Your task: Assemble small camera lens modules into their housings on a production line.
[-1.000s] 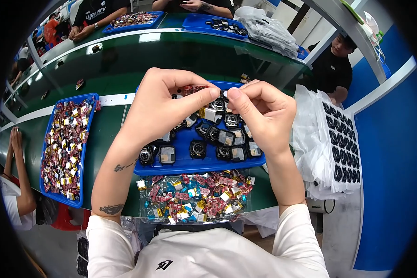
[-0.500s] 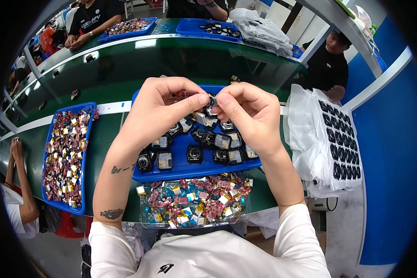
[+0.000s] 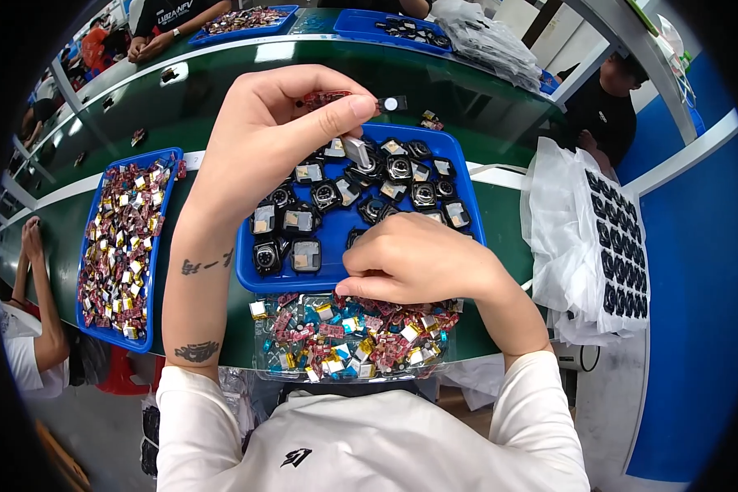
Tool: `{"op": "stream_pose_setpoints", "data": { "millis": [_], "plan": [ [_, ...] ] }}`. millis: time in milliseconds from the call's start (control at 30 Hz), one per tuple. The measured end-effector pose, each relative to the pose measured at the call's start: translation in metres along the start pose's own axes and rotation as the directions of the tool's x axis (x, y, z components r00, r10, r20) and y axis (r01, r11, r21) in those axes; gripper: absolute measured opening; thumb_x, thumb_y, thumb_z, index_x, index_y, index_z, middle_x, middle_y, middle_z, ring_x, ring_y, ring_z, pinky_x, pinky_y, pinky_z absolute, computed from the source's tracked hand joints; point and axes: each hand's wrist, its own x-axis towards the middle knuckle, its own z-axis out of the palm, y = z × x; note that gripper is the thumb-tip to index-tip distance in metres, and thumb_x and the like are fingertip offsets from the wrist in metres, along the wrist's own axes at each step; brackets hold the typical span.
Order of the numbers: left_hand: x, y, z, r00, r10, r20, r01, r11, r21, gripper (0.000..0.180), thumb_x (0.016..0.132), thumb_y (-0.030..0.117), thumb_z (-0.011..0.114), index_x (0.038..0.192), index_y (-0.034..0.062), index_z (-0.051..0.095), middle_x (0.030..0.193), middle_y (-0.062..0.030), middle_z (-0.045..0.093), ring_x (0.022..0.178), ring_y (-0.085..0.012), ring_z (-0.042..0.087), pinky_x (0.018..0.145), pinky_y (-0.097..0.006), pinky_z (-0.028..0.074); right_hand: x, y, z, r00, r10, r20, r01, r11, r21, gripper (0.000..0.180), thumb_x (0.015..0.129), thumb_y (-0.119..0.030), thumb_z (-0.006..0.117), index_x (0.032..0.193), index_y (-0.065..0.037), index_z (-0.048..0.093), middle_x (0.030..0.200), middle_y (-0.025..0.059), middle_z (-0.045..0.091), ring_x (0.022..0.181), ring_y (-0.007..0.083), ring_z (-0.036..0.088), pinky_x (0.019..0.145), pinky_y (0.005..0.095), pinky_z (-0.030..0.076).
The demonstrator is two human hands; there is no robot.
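Our left hand (image 3: 275, 135) is raised over the far part of the blue tray (image 3: 332, 242), thumb and fingers pinching a red circuit board (image 3: 324, 98). The board's long axis runs roughly left to right, and a dark tab (image 3: 394, 103) with a white disc sticks out past our thumb to the right, while a pale battery (image 3: 355, 151) hangs tilted below. Our right hand (image 3: 422, 254) lies lower, nearer our body and to the right, so the board is beyond it and to its left. Its fingers curl down over the near side of the tray; its own back hides the fingertips, and we cannot tell whether they close on anything. Black watch-like cases (image 3: 306, 256) lie around it, and its forearm passes over the tray's near right corner. Nearer us sits a heap of boards and batteries (image 3: 344, 340); on the green counter (image 3: 504, 221) a longer blue tray (image 3: 153, 303) stands well to the left, and a white-wrapped stack of black parts (image 3: 615, 246) to the right.
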Motion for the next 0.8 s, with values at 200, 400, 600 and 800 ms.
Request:
{"op": "stream_pose_setpoints", "data": {
  "millis": [200, 400, 600, 800],
  "plan": [
    [0.000, 0.004, 0.000, 0.999, -0.024, 0.032, 0.025, 0.999, -0.025, 0.016, 0.086, 0.016, 0.066, 0.092, 0.0018, 0.067, 0.078, 0.0003, 0.064, 0.072, -0.0047, 0.059, 0.062, -0.018, 0.044, 0.006, 0.007, 0.001, 0.986, -0.167, -0.006, 0.167, 0.986, 0.014, 0.012, 0.078, -0.016, 0.060, 0.080, -0.004, 0.062, 0.086, 0.0070, 0.060, 0.085, 0.0269, 0.058, 0.070, 0.0387, 0.048],
    [-0.001, 0.001, -0.002, 0.999, -0.034, 0.030, 0.034, 0.999, -0.004, 0.016, 0.085, 0.017, 0.067, 0.091, 0.0017, 0.067, 0.079, -0.0006, 0.064, 0.073, -0.0049, 0.058, 0.062, -0.018, 0.044, 0.005, 0.020, 0.004, 0.981, 0.105, -0.165, -0.146, 0.954, -0.263, 0.036, 0.071, -0.027, 0.072, 0.097, -0.004, 0.062, 0.095, 0.0089, 0.057, 0.093, 0.0276, 0.057, 0.079, 0.0380, 0.047],
    [0.000, 0.000, -0.002, 0.988, -0.056, 0.143, 0.083, 0.977, -0.194, 0.014, 0.088, 0.018, 0.062, 0.090, 0.0041, 0.062, 0.079, -0.0026, 0.059, 0.072, -0.0082, 0.056, 0.063, -0.021, 0.044, 0.003, 0.034, 0.014, 0.965, 0.239, -0.109, -0.263, 0.889, -0.375, 0.039, 0.065, -0.029, 0.077, 0.093, -0.005, 0.065, 0.089, 0.0082, 0.055, 0.092, 0.0254, 0.056, 0.077, 0.0374, 0.048],
    [-0.001, -0.010, -0.005, 0.950, -0.004, 0.311, 0.155, 0.873, -0.463, 0.014, 0.089, 0.021, 0.058, 0.086, 0.0078, 0.054, 0.075, -0.0039, 0.050, 0.071, -0.0122, 0.047, 0.066, -0.027, 0.042, 0.005, 0.036, 0.016, 0.976, 0.180, -0.118, -0.212, 0.904, -0.370, 0.036, 0.062, -0.025, 0.077, 0.089, -0.005, 0.066, 0.088, 0.0083, 0.055, 0.090, 0.0256, 0.056, 0.076, 0.0366, 0.048]
  ]
}}
